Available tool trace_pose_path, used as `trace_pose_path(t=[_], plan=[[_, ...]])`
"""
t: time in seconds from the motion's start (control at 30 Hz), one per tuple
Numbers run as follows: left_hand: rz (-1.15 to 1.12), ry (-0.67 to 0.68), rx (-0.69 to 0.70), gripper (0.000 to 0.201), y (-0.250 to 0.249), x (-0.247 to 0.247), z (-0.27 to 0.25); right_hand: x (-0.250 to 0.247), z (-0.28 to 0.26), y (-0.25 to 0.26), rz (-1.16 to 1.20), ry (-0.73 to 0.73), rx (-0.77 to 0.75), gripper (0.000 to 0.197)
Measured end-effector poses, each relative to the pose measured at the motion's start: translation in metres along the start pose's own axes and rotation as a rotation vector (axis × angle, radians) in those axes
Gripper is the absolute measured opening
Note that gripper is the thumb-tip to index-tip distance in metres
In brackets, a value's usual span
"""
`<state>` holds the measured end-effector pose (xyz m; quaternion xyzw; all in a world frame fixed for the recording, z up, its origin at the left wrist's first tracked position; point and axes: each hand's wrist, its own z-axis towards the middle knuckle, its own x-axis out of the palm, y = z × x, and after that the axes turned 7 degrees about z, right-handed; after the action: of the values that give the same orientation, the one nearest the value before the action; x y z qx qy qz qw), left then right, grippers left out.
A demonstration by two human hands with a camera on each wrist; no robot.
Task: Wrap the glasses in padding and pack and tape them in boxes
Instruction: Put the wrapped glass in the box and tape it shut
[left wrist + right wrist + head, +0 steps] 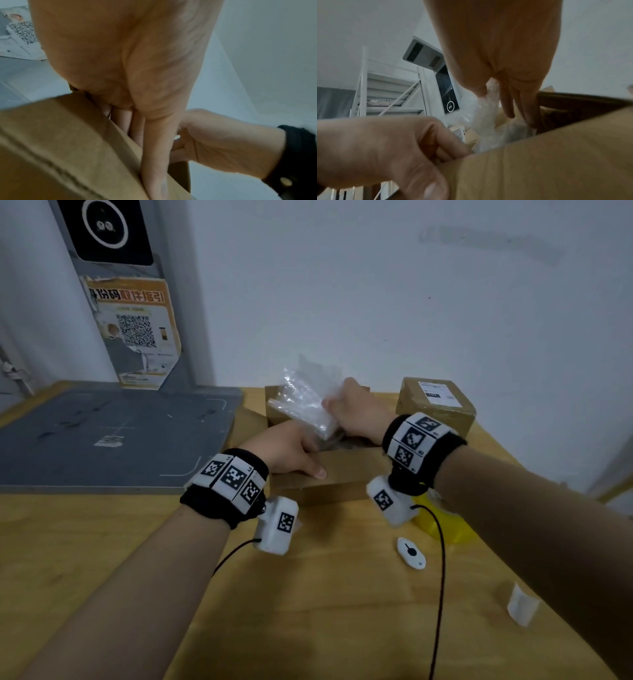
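A person stands at a yellow-brown wooden bench [308, 594] that meets a white wall, with both bare forearms reaching forward, each wrist wearing a black band with black-and-white marker tiles and a small white camera pod. In the middle of the bench sits an open brown cardboard box [329, 474] with its flaps raised. The left hand [291, 450] grips the box's near wall, thumb lying along the outside and the other fingers [137, 129] hooked over the edge into the box, most likely to keep the flap folded back and the box steady while it is filled. The right hand [356, 412] is over the opening, its fingers [508, 102] and thumb pinching a crinkled bundle of clear bubble-wrap padding [305, 402], which stands tilted with its lower end inside the box and its top leaning away to the left. The bundle seems to be on its way down into the box; the glass itself cannot be made out through the padding. Behind and to the right stands a second, closed brown cardboard box with a white shipping label [436, 402], apparently finished and set aside. Near the person's right forearm lie a small white oval cutter [411, 553], a yellow object [442, 522] partly hidden by the wrist, and a small white scrap [522, 604]. A grey flat platform [102, 436] fills the left of the bench, under an orange notice carrying a square code [135, 330].
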<state>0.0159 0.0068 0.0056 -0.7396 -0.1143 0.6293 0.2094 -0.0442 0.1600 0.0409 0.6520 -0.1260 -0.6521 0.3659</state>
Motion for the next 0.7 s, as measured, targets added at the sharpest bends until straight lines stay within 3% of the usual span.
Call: trace_pose_path(t=[0.07,0.17,0.27,0.4,0.47,0.57,0.63,0.7], plan=[[-0.023,-0.013,-0.022,0.029,0.001,-0.001,0.0,-0.019,0.005,-0.007,-0.148,-0.029,-0.074,0.022],[-0.015,-0.015,-0.032,0.037,0.0,-0.001,0.002,-0.044,0.002,-0.013,-0.64,-0.011,-0.21,0.012],[-0.005,-0.014,-0.03,0.034,0.002,-0.001,0.002,-0.042,-0.012,-0.019,-0.998,0.096,-0.269,0.022],[0.008,0.007,-0.023,0.029,0.002,-0.002,0.001,-0.029,-0.01,-0.02,-0.989,0.39,-0.112,0.01],[0.002,0.0,-0.025,0.027,0.001,-0.002,0.001,-0.036,-0.009,-0.007,-0.879,0.451,-0.044,0.009],[-0.002,0.003,-0.024,0.029,0.001,-0.002,0.002,-0.044,-0.01,0.003,-0.732,0.392,-0.102,0.017],[-0.009,0.015,-0.018,0.029,0.001,-0.002,0.003,-0.038,-0.008,0.002,-0.811,0.331,-0.148,0.032],[-0.01,0.017,-0.013,0.024,0.002,-0.002,0.002,-0.027,-0.01,0.003,-0.889,0.35,-0.103,0.035]])
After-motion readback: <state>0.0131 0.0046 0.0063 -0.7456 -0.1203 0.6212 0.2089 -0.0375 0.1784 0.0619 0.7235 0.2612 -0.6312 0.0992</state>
